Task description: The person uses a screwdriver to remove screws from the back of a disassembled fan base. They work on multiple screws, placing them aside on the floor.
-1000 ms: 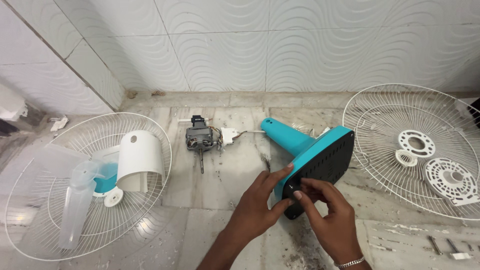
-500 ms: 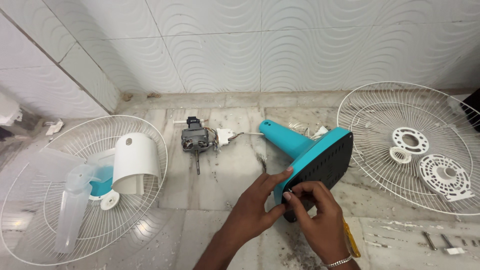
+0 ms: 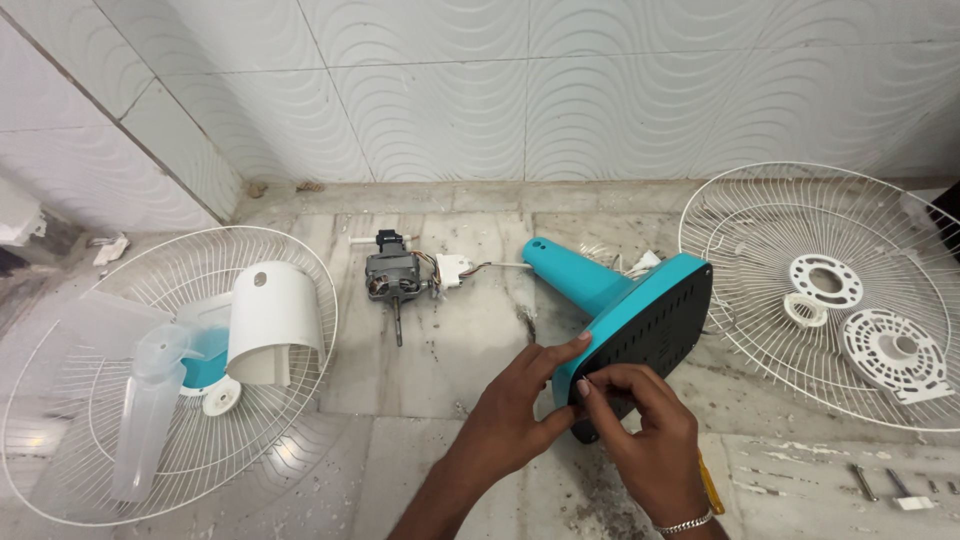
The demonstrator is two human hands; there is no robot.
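A teal fan base [image 3: 620, 300] with a black underside lies on its side on the stone floor. My left hand [image 3: 525, 395] presses its thumb and fingers on the base's near lower edge. My right hand [image 3: 640, 425] pinches at the black underside right beside it, a bracelet on its wrist. I cannot see any small part between the fingers. A fan motor [image 3: 392, 277] with wires and a white connector lies to the left of the base.
A white wire guard [image 3: 100, 440] at left holds a clear blade, a white cover [image 3: 272, 322] and small teal parts. A second guard [image 3: 760, 230] at right holds white rings. Screws [image 3: 880, 482] lie at lower right. A yellow-handled tool [image 3: 710, 490] shows under my right wrist. Tiled wall behind.
The view has shifted slightly. Both hands stay on the base's lower edge, with the fingers of my right hand shifting a little on the black underside.
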